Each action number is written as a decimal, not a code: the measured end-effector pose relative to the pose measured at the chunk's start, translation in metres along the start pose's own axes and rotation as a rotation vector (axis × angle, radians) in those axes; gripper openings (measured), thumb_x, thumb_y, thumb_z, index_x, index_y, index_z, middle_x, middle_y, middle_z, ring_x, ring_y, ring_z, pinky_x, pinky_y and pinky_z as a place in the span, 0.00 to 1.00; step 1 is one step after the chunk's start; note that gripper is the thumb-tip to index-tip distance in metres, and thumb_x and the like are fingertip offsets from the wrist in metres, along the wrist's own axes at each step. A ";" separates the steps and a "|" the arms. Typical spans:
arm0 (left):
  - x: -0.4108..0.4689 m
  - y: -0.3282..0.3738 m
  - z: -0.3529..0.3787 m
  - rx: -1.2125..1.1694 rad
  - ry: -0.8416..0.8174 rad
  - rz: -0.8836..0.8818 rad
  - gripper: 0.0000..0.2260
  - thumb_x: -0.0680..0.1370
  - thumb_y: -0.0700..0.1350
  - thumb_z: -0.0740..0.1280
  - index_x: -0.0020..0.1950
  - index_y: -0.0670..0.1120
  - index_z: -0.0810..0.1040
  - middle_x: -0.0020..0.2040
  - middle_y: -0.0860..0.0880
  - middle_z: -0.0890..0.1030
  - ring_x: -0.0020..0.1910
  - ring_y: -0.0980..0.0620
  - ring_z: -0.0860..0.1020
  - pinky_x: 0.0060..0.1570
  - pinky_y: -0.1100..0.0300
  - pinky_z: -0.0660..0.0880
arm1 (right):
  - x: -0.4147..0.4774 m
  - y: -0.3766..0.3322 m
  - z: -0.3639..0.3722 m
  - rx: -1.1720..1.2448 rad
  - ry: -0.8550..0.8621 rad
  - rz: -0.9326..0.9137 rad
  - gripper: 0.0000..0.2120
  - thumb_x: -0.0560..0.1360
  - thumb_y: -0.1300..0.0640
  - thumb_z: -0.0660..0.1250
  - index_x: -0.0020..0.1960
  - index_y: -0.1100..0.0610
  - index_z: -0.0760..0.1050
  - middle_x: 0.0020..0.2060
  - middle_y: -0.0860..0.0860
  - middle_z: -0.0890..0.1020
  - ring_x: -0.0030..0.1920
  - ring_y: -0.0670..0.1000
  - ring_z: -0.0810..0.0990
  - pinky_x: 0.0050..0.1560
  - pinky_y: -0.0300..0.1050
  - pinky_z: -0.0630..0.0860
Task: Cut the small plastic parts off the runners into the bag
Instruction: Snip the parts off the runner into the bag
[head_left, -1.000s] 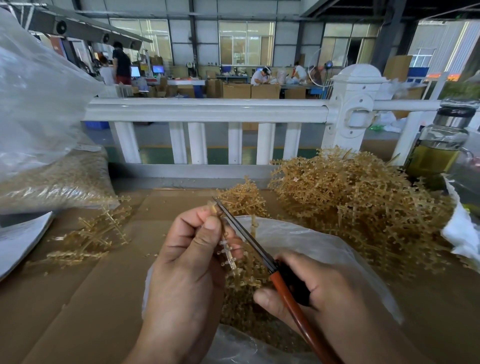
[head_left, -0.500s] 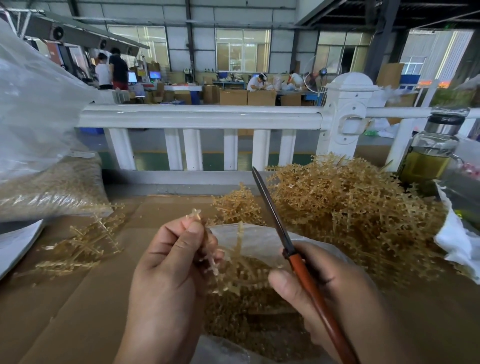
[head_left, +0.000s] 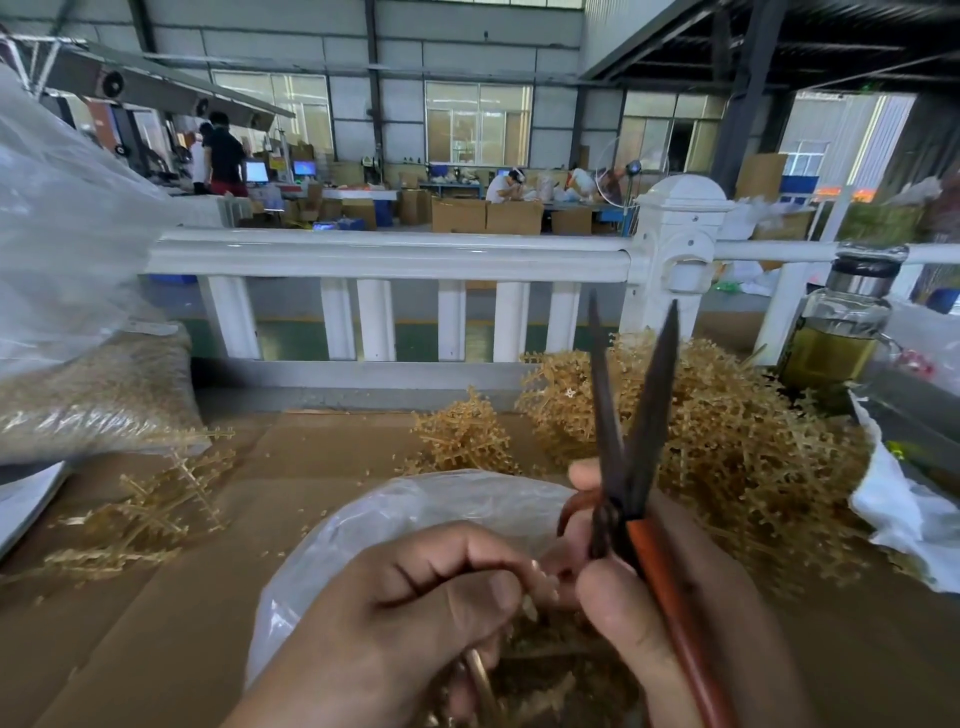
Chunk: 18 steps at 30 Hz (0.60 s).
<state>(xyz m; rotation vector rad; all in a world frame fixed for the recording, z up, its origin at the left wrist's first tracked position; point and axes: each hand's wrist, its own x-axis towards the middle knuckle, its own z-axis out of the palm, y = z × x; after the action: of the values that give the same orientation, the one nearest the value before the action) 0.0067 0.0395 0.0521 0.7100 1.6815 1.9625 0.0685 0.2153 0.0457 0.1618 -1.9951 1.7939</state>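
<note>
Closest in, the left hand (head_left: 415, 613) sits low over the mouth of the bag (head_left: 415, 514). Its fingers are curled round what looks like a runner (head_left: 479, 675), of which only a thin tan end shows beneath the palm. Holding it there should let whatever is snipped off drop straight onto the cut parts (head_left: 550, 670) already inside.

Just beside it, the right hand (head_left: 654, 613) has its fingers clamped on the red handle of the scissors (head_left: 649, 421). The blades stand apart and point up and away, probably kept clear while the runner is turned for the next bite.

On the cardboard-covered bench (head_left: 182, 613), bare runners (head_left: 150, 514) lie to the left and the uncut heap (head_left: 737, 457) to the right, which keeps finished stock apart from waiting stock, each within easy reach.

Farther back are a full sack (head_left: 88, 400), a bottle (head_left: 836, 338) and the white railing (head_left: 389, 254).
</note>
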 end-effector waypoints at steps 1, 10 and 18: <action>-0.001 0.001 0.000 0.002 -0.017 -0.016 0.13 0.64 0.52 0.77 0.44 0.47 0.87 0.29 0.47 0.76 0.23 0.55 0.73 0.24 0.66 0.70 | 0.000 -0.002 0.000 -0.006 -0.049 0.013 0.17 0.62 0.45 0.78 0.50 0.35 0.83 0.39 0.50 0.84 0.39 0.41 0.84 0.41 0.29 0.76; 0.005 -0.005 -0.002 0.072 -0.009 -0.025 0.24 0.63 0.51 0.78 0.56 0.45 0.79 0.37 0.41 0.83 0.35 0.46 0.76 0.37 0.56 0.70 | 0.004 0.017 -0.008 0.081 -0.202 0.094 0.25 0.65 0.43 0.81 0.60 0.43 0.81 0.39 0.57 0.84 0.34 0.57 0.85 0.38 0.45 0.81; 0.005 -0.010 -0.007 -0.034 -0.054 -0.058 0.25 0.58 0.58 0.85 0.50 0.50 0.84 0.37 0.40 0.83 0.35 0.45 0.78 0.35 0.57 0.72 | 0.004 0.020 -0.016 -0.071 -0.223 0.125 0.30 0.68 0.40 0.78 0.65 0.50 0.77 0.40 0.58 0.85 0.36 0.60 0.86 0.39 0.52 0.81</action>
<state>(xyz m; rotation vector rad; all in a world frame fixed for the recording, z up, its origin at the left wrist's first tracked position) -0.0013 0.0385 0.0422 0.6881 1.6151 1.9102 0.0614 0.2344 0.0301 0.2279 -2.2664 1.8482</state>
